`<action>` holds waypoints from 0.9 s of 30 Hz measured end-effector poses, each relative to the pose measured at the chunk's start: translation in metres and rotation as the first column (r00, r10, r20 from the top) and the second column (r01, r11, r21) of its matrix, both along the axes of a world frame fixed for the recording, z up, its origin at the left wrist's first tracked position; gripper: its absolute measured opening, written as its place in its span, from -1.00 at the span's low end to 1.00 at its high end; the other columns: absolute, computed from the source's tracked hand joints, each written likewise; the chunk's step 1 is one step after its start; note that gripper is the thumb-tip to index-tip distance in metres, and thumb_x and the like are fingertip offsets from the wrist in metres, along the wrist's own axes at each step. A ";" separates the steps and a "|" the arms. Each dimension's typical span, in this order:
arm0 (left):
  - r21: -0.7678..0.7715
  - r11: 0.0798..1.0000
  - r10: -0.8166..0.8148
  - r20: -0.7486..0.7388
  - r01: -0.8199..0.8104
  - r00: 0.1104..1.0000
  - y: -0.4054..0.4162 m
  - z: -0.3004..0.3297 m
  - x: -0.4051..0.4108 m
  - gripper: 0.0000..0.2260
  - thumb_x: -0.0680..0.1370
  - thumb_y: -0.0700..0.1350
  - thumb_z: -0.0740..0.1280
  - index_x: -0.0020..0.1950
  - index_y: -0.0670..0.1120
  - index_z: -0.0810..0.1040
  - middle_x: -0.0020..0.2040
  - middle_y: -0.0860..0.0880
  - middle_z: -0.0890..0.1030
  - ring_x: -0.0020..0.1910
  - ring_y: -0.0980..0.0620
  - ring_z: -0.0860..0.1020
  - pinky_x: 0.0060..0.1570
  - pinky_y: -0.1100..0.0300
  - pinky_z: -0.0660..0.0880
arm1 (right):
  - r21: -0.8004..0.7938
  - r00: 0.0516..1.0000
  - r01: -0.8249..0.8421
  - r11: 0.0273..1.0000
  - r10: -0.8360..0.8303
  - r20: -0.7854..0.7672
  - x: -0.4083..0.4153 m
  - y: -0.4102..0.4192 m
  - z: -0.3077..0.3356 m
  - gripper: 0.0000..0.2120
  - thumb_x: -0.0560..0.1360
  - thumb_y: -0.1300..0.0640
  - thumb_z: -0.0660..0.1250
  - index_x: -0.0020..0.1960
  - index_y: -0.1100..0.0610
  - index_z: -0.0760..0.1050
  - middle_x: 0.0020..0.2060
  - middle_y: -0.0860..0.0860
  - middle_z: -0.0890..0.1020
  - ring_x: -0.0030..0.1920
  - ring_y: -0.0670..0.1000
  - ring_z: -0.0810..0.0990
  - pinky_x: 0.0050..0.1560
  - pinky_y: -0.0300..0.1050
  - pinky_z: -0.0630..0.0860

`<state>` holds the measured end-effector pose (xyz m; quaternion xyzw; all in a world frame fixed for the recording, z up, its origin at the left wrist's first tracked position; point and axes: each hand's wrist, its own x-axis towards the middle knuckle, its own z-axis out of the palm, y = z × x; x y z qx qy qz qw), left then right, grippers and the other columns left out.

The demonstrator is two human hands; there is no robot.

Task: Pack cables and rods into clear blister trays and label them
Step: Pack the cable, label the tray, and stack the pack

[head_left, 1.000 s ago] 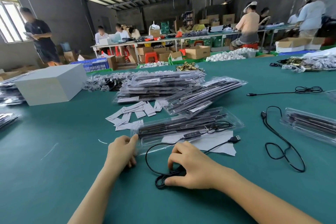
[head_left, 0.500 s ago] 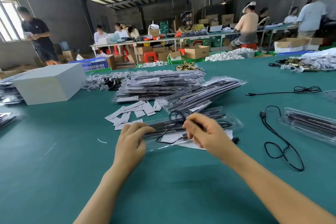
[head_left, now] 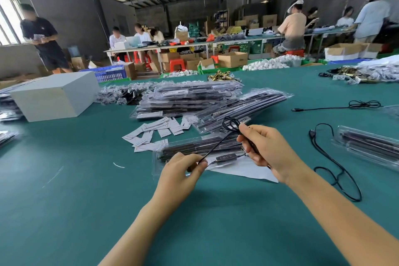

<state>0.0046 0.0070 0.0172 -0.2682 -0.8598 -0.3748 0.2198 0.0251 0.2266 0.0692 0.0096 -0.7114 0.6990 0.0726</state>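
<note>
**Both hands holding a black cable above an open blister tray**

Nearest us, bare green table [head_left: 64, 211] lies between our forearms and out to the left, giving the widest free room. Our left hand [head_left: 179, 176] is curled, thumb and forefinger pinching one end of the black cable [head_left: 216, 147]; what lies under its palm is hidden. Our right hand [head_left: 267, 149] is raised slightly higher, fingers curled round the cable, whose small loop stands up above the knuckles. The strand runs taut on a slant between the two hands. Just below it an inline controller [head_left: 226, 157] rests at the near rim of the clear blister tray [head_left: 194, 147], which holds dark rods; we cannot tell whether the tray's lid is folded open or off. The right hand covers the tray's right end. A white sheet [head_left: 244, 170] shows from under the tray.

To the right a second cable [head_left: 336, 170] lies loose, well apart, beside another tray [head_left: 371, 144] cut off by the frame edge. Behind the open tray, paper labels [head_left: 155, 130] lie scattered; their print is too small to read. Farther back are stacked filled trays [head_left: 190, 101] and a white box [head_left: 56, 95]. Beyond the far table edge, people work at benches, blurred.
</note>
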 end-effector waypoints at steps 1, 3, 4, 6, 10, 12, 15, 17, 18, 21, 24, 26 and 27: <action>0.003 1.000 -0.001 0.017 0.001 1.000 0.000 -0.001 0.000 -0.93 0.53 -0.08 0.41 -0.17 0.02 0.62 -0.39 0.17 0.50 -0.19 0.15 0.44 -0.21 0.40 0.31 | 0.082 0.997 0.074 0.994 -0.074 0.000 -0.001 0.001 -0.001 -0.70 0.55 -0.07 0.31 -0.23 0.13 0.52 -0.42 0.00 0.49 -0.56 -0.08 0.31 -0.56 -0.30 0.21; 0.004 1.000 -0.004 0.036 0.004 0.999 0.000 -0.002 0.000 -0.90 0.51 -0.03 0.42 -0.21 0.05 0.62 -0.39 0.17 0.52 -0.20 0.12 0.45 -0.19 0.33 0.37 | 0.422 0.961 0.278 0.863 -0.253 -0.114 -0.005 0.008 -0.008 -0.81 0.55 -0.06 0.29 -0.11 0.05 0.51 -0.30 -0.04 0.54 -0.42 -0.12 0.45 -0.38 -0.21 0.37; 0.006 1.000 -0.010 0.044 0.010 0.999 0.000 -0.001 0.000 -0.89 0.51 0.02 0.41 -0.21 0.06 0.63 -0.38 0.18 0.52 -0.21 0.12 0.45 -0.18 0.30 0.38 | 0.593 0.940 0.340 0.730 -0.285 -0.189 -0.006 0.011 -0.012 -0.86 0.55 -0.06 0.28 -0.03 0.00 0.50 -0.20 -0.04 0.53 -0.28 -0.09 0.50 -0.26 -0.15 0.42; 0.012 0.999 -0.042 0.055 0.042 0.998 0.000 0.000 0.001 -0.77 0.48 0.17 0.36 -0.24 0.06 0.64 -0.37 0.20 0.51 -0.20 0.15 0.43 -0.18 0.35 0.34 | 0.785 0.937 0.340 0.518 -0.259 -0.235 -0.003 0.013 -0.014 -0.84 0.57 -0.09 0.23 0.03 -0.04 0.50 -0.09 -0.04 0.48 -0.13 0.01 0.52 -0.13 -0.08 0.46; -0.043 0.995 -0.084 0.052 0.086 0.995 -0.003 0.002 0.000 -0.67 0.44 0.22 0.36 -0.32 -0.01 0.63 -0.40 0.16 0.46 -0.22 0.16 0.41 -0.20 0.38 0.30 | 0.973 0.969 0.186 0.140 -0.189 -0.158 0.001 0.006 -0.017 -0.66 0.57 -0.16 0.18 -0.22 0.05 0.43 -0.18 -0.03 0.56 -0.13 0.07 0.53 -0.33 -0.16 0.29; -0.105 0.990 -0.091 0.060 0.097 0.994 -0.006 0.000 -0.002 -0.73 0.45 0.12 0.44 -0.35 -0.01 0.59 -0.40 0.15 0.46 -0.24 0.15 0.41 -0.21 0.33 0.33 | 0.988 0.975 0.147 -0.051 -0.159 -0.154 0.004 0.000 -0.017 -0.77 0.58 -0.09 0.19 -0.17 0.02 0.40 -0.07 0.00 0.59 -0.02 0.10 0.55 -0.22 -0.14 0.29; -0.132 0.988 -0.071 0.046 0.077 0.996 -0.008 -0.001 -0.001 -0.75 0.45 -0.03 0.48 -0.40 0.02 0.54 -0.43 0.17 0.40 -0.28 0.15 0.39 -0.24 0.37 0.28 | 0.989 0.990 0.142 -0.046 0.022 -0.141 0.007 -0.012 -0.025 -0.83 0.56 0.07 0.16 0.09 0.02 0.47 0.06 0.01 0.53 0.12 0.10 0.46 0.05 -0.05 0.33; -0.133 0.989 -0.057 0.024 0.060 0.998 -0.009 0.000 -0.001 -0.75 0.45 -0.08 0.49 -0.40 0.00 0.54 -0.44 0.17 0.40 -0.30 0.16 0.38 -0.25 0.40 0.25 | 0.981 0.969 0.002 0.193 0.241 -0.050 0.008 -0.022 -0.029 -0.74 0.55 0.11 0.17 0.20 0.02 0.49 0.09 -0.03 0.49 0.13 0.02 0.43 0.13 -0.11 0.36; -0.127 0.991 -0.047 0.015 0.048 0.999 -0.010 0.000 -0.001 -0.77 0.45 -0.09 0.49 -0.39 -0.02 0.55 -0.43 0.17 0.41 -0.30 0.18 0.38 -0.24 0.40 0.26 | 0.948 0.941 -0.094 0.304 0.337 -0.015 0.009 -0.028 -0.029 -0.75 0.55 0.10 0.20 0.20 0.02 0.52 0.05 -0.07 0.50 0.07 -0.06 0.43 0.10 -0.24 0.35; -0.149 0.989 -0.016 -0.002 0.015 1.000 -0.014 0.001 -0.003 -0.86 0.45 -0.09 0.48 -0.29 -0.04 0.61 -0.39 0.15 0.48 -0.27 0.16 0.40 -0.21 0.35 0.30 | 0.904 0.898 -0.201 0.377 0.440 0.017 0.012 -0.039 -0.034 -0.81 0.56 -0.02 0.25 0.06 0.03 0.57 -0.10 -0.14 0.48 -0.07 -0.13 0.43 -0.03 -0.29 0.36; -0.211 0.977 0.019 -0.061 -0.032 0.998 -0.017 0.001 -0.004 -0.92 0.45 -0.17 0.46 -0.07 -0.04 0.65 -0.33 0.13 0.49 -0.23 0.04 0.44 -0.17 0.22 0.39 | 0.963 0.925 -0.119 0.243 0.380 0.018 0.011 -0.039 -0.042 -0.80 0.54 -0.01 0.28 0.12 0.05 0.50 0.03 -0.05 0.44 0.05 -0.01 0.44 0.08 -0.08 0.42; -0.258 0.965 0.036 -0.082 -0.056 0.996 -0.021 0.000 -0.007 -0.86 0.43 -0.24 0.45 -0.06 -0.05 0.67 -0.32 0.07 0.49 -0.22 -0.05 0.46 -0.19 0.13 0.44 | 0.941 0.949 -0.170 0.294 0.305 0.076 0.009 -0.030 -0.036 -0.72 0.50 -0.04 0.33 0.15 0.03 0.42 0.06 -0.07 0.39 0.02 -0.01 0.45 0.03 -0.10 0.42; -0.284 0.956 0.043 -0.088 -0.066 0.995 -0.023 0.000 -0.008 -0.86 0.43 -0.24 0.45 -0.07 -0.05 0.67 -0.32 0.06 0.48 -0.22 -0.06 0.46 -0.19 0.10 0.45 | 0.918 0.961 -0.194 0.345 0.254 0.108 0.007 -0.021 -0.030 -0.75 0.49 -0.04 0.34 0.08 0.03 0.42 0.00 -0.09 0.42 -0.02 -0.03 0.47 -0.04 -0.14 0.42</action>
